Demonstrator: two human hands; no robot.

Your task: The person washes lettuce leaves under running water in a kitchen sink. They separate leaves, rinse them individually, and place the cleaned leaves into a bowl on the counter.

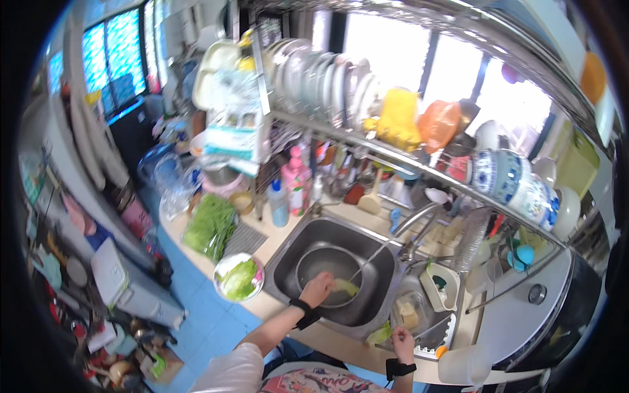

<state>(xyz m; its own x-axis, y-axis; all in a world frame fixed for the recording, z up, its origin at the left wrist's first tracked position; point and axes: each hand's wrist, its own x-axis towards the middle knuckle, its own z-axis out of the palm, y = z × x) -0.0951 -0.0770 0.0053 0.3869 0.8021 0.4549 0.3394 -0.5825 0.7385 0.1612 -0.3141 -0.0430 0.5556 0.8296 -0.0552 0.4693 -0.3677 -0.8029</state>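
Note:
My left hand (318, 290) is over the metal basin (314, 260) in the left sink bowl, with its fingers closed on a pale green lettuce leaf (347, 286). A stream of water from the curved faucet (420, 213) falls into the basin beside the leaf. My right hand (402, 339) is low at the front edge of the smaller right bowl; its fingers are bent, and whether they hold anything is unclear. Just left of it lies a loose lettuce leaf (379, 334). A white bowl (219, 290) with lettuce leaves (241, 280) stands on the counter left of the sink.
Bagged green vegetables (211, 223) lie at the counter's left end. A blue bottle (278, 206) and a pink bottle (297, 184) stand behind the sink. A dish rack (344, 132) spans above. The right bowl holds a sponge (407, 314) and a cream caddy (444, 302). A translucent container (462, 366) stands at right.

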